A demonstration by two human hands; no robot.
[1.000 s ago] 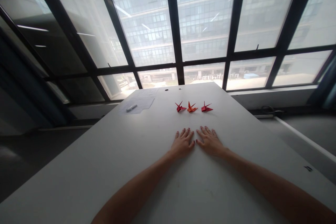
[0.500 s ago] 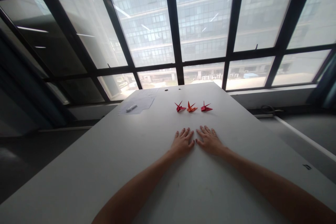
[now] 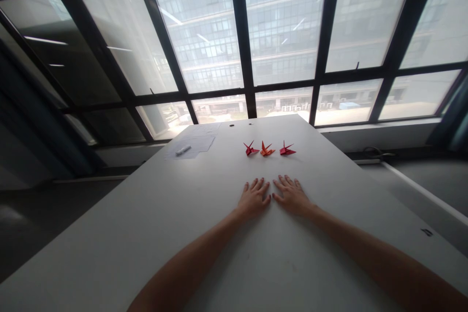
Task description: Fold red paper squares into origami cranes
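On the desk (image 3: 153, 234), nothing had shifted: left hand (image 3: 254, 199) and right hand (image 3: 291, 198) stayed flat, grip wide and bare, leaving left red crane (image 3: 250, 151), orange crane (image 3: 266, 152) and right red crane (image 3: 286, 151) untouched just beyond.

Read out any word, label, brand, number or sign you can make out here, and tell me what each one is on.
No readable text anywhere.
Paper sheets: any print is too faint to read.
White pen-like object on them: too small to read any marking.
Dark mark near the table's right edge: too small to tell whether it is a sign.
Orange paper crane: no lettering visible.
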